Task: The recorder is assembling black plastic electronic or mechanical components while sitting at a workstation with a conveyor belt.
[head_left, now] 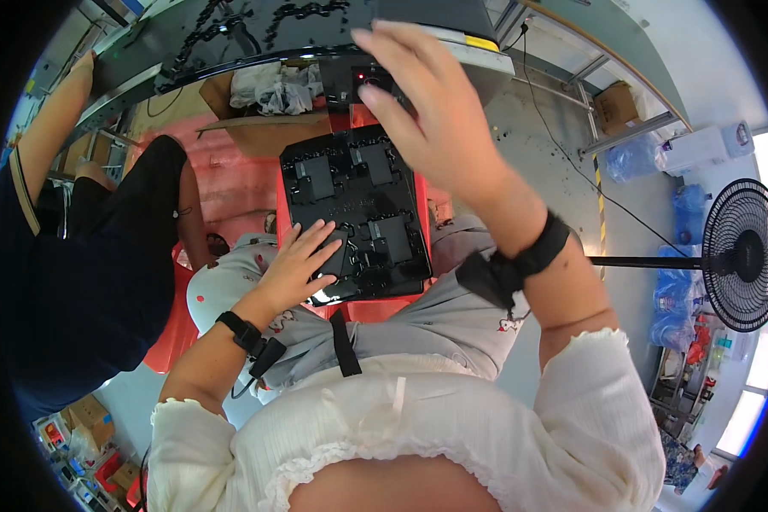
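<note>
A glossy black molded plastic tray point(337, 198) with several raised dark rectangles lies in front of me, over a red stool between my knees. My left hand point(300, 263) rests flat on its near left corner, fingers spread. My right hand point(435, 111) is raised above the tray's far right side, near the edge of the black-topped table point(316, 38). Its fingers are stretched out with the thumb apart, and nothing shows in them. Small black linked parts point(203, 32) lie scattered on the tabletop.
Under the table stands an open cardboard box point(269, 135) with clear plastic bags. At my left sits another person point(85, 282), one arm reaching to the table. A black fan point(738, 256) and large blue water bottles point(676, 294) stand at the right. A cable point(563, 158) crosses the floor.
</note>
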Motion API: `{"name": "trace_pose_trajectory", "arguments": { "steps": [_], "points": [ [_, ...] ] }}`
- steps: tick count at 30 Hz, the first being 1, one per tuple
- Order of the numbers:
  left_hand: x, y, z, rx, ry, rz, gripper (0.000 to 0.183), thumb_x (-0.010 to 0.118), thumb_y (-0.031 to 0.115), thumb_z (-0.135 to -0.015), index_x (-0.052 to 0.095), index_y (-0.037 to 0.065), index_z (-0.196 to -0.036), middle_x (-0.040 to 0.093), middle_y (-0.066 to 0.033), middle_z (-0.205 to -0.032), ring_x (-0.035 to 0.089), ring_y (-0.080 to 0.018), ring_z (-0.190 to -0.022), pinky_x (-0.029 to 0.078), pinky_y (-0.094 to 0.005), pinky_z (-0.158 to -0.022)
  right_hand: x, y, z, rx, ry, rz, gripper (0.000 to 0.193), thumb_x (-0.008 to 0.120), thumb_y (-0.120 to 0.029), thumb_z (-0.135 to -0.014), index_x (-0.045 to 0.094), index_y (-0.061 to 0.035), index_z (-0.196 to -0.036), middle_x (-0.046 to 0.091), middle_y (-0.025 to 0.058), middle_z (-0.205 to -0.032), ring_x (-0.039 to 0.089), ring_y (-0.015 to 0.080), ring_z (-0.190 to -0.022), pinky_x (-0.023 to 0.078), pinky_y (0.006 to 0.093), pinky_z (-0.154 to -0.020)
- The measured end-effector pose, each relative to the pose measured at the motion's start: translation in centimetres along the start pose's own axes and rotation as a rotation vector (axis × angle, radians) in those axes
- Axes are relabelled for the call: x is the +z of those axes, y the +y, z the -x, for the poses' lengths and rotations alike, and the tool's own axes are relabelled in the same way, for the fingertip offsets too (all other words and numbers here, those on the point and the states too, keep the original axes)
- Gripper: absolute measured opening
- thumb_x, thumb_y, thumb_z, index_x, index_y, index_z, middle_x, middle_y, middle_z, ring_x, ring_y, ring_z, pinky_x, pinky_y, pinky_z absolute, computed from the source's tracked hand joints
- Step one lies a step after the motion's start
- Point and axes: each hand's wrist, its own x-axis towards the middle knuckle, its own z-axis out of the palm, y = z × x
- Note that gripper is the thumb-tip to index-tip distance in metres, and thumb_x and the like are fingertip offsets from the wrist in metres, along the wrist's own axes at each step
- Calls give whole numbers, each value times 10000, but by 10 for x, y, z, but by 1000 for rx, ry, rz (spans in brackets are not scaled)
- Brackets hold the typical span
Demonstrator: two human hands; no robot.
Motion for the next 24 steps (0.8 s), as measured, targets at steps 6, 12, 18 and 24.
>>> {"name": "trace_pose_trajectory", "arguments": {
  "steps": [6,12,18,24],
  "points": [
    [1,9,1,-53,181,26,537,713,195,-825,566,90,-1331,485,-132,-1386,453,-326,-1286,347,-487,-1077,40,40,-70,-223,-126,471,543,700,-126,-792,566,-93,-1318,565,167,-1281,533,336,-1216,405,499,-1016],
    [15,7,-15,-253,391,297,265,736,97,-798,713,32,-1053,667,-93,-872,648,-273,-835,510,-370,-791,37,63,-52,-147,-332,603,376,635,-101,-812,637,-141,-1185,631,62,-1032,598,259,-1037,451,411,-847],
    [21,11,-20,-352,413,413,163,744,109,-771,730,49,-921,677,-73,-829,655,-272,-815,515,-386,-754,22,56,-50,-148,-202,650,245,610,-94,-807,657,-102,-1048,644,68,-944,623,254,-959,458,406,-794],
    [23,13,-4,-296,432,41,603,838,196,-691,618,126,-1248,492,-103,-1326,536,-345,-1113,447,-451,-945,-19,-8,-42,-18,-133,629,174,603,-58,-762,618,-73,-935,638,85,-929,619,279,-904,465,394,-737]
  ]
}}
